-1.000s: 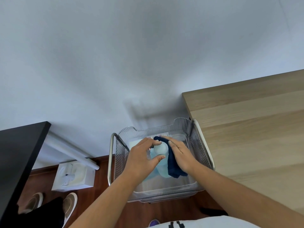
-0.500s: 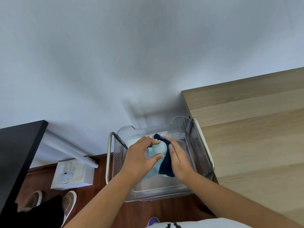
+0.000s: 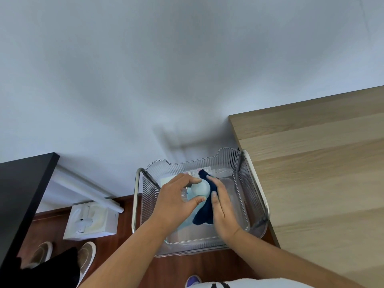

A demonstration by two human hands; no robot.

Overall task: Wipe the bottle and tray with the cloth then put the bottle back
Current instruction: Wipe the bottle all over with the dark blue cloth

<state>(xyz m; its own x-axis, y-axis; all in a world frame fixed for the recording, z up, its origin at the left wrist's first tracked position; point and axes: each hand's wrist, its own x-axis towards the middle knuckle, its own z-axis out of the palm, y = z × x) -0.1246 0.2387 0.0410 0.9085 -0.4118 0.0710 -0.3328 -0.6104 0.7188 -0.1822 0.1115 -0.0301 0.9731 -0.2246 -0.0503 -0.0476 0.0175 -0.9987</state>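
A pale blue bottle (image 3: pixel 200 189) stands upright inside a clear ribbed plastic tray (image 3: pixel 234 161) on a metal-framed cart. My left hand (image 3: pixel 176 202) grips the bottle near its top, thumb in front and fingers behind. My right hand (image 3: pixel 223 213) presses a dark blue cloth (image 3: pixel 204 213) flat against the bottle's right side. The bottle's lower body is mostly hidden by my hands and the cloth.
A light wooden tabletop (image 3: pixel 315 163) lies right of the tray. A black table (image 3: pixel 22 194) is at the left. A white box (image 3: pixel 91 220) and a white tube (image 3: pixel 89 187) sit on the wooden floor. Some flat packets (image 3: pixel 204 171) lie at the tray's back.
My right hand and the cloth have shifted down along the bottle's right side. My left hand keeps its hold on the bottle's top.
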